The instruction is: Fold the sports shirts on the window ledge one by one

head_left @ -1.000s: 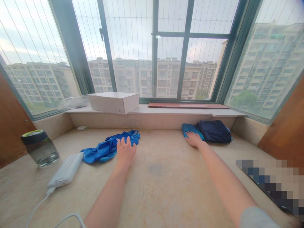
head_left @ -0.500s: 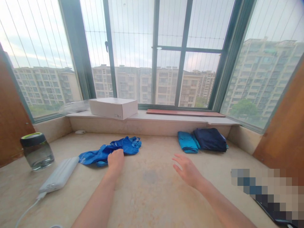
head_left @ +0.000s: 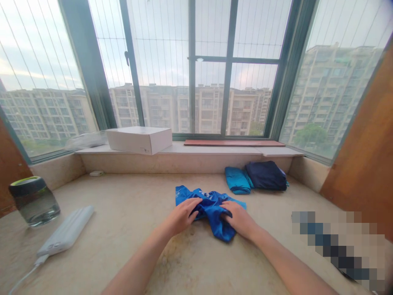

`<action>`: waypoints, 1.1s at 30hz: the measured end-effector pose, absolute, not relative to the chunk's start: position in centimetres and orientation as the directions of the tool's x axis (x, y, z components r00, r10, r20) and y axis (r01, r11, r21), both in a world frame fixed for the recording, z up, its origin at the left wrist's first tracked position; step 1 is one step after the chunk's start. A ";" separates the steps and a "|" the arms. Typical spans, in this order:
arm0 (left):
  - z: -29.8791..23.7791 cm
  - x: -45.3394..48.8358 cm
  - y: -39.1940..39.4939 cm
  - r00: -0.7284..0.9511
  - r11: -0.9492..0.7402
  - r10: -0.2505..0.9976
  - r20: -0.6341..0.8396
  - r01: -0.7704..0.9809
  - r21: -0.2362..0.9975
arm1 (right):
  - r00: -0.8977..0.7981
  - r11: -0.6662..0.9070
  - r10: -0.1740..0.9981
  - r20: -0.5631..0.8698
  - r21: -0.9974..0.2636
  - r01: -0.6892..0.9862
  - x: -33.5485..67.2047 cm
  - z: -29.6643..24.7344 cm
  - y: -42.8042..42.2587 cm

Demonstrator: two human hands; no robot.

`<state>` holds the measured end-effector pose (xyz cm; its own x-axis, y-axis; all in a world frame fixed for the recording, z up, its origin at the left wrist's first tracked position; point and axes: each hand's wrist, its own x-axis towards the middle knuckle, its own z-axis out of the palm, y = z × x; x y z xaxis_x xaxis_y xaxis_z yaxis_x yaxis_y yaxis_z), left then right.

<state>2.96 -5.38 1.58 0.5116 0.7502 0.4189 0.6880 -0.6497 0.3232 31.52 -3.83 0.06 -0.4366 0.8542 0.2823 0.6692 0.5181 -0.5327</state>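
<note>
Now both hands [head_left: 211, 219] on crumpled blue cloth [head_left: 211, 205], grip prob. closed

A bay window [head_left: 196, 69] with green frames looks out on apartment blocks under a pale sky. Below it runs a stone sill [head_left: 215, 150] above a beige marble ledge [head_left: 129, 205]. Wooden panels [head_left: 365, 143] flank the sides.
</note>
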 end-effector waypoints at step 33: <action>2.6 -0.1 -2.8 -0.213 -0.498 0.790 0.575 0.326 0.804 | -0.573 0.689 0.722 0.388 -0.477 0.546 30.9 -0.3 -4.5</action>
